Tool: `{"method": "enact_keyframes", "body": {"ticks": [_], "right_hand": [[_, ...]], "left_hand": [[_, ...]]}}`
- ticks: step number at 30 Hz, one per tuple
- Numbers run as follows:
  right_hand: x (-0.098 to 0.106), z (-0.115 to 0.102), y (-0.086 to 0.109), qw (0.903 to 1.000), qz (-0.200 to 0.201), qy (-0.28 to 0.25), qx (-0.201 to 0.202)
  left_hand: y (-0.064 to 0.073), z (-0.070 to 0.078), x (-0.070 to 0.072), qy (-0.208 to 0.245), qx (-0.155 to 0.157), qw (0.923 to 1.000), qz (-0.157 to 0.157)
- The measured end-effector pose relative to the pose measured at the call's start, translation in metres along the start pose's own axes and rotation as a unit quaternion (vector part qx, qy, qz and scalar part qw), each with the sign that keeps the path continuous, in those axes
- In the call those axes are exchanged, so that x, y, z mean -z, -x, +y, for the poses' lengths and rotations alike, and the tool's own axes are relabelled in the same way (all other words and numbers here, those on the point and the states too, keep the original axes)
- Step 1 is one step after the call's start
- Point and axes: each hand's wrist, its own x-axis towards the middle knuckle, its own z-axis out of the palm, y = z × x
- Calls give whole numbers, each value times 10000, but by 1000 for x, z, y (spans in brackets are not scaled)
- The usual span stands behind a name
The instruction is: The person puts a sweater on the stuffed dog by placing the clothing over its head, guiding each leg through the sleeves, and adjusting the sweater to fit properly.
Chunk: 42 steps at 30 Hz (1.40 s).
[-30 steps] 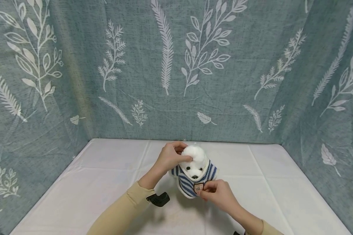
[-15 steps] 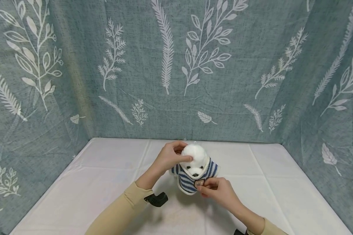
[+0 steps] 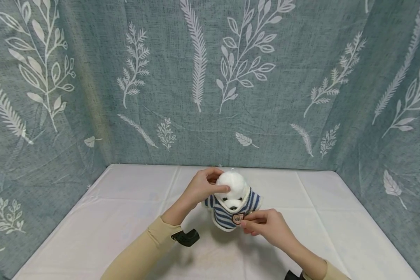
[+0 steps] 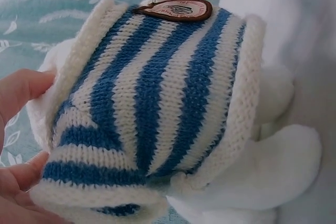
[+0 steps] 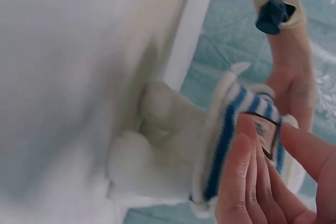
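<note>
A white plush toy [image 3: 232, 182] in a blue-and-white striped knit sweater [image 3: 225, 218] stands upright at the table's middle. My left hand [image 3: 203, 187] grips its head from the side, thumb across the forehead, the other fingers partly hidden behind. On the sweater's front is a shield-shaped patch [image 3: 238, 218] with a dark border, also clear in the left wrist view. My right hand [image 3: 266, 225] is right at this patch [image 5: 265, 132]. Its thumb and fingers stand apart there, with the patch showing between them. White plush legs [image 5: 152, 150] stick out below the hem.
A white cloth covers the table [image 3: 126, 217]. Blue-grey curtains [image 3: 210, 77] with white leaf prints hang behind it and along both sides. Black wrist devices [image 3: 186, 237] sit at both cuffs.
My right hand has shifted slightly right and up, and its fingertips have come off the patch, which now shows whole. The toy has risen slightly in view; my left hand keeps its hold.
</note>
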Motion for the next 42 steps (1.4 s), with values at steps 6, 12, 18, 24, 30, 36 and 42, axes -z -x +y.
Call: {"method": "enact_keyframes", "body": {"ticks": [6,12,18,24,30,36,42], "right_hand": [[11,-8,0,9995,321,-33,51],[22,-12,-9,9926,1070,197,539],[30,-7,-19,9778,1689,447,1161],[36,0,-31,9806,1644,530,930],[34,6,-36,9889,1258,618,498],[32,9,-35,9863,1452,611,484],[34,13,-36,9821,1655,708,558]], "left_hand": [[0,0,0,22,30,10000,-14],[0,1,0,18,84,10000,-15],[1,2,-1,49,91,9999,-40],[2,3,-2,7,82,10000,-44],[1,4,-2,8,106,9999,-21],[1,4,-2,49,127,9999,17],[2,4,-1,32,98,9999,36]]}}
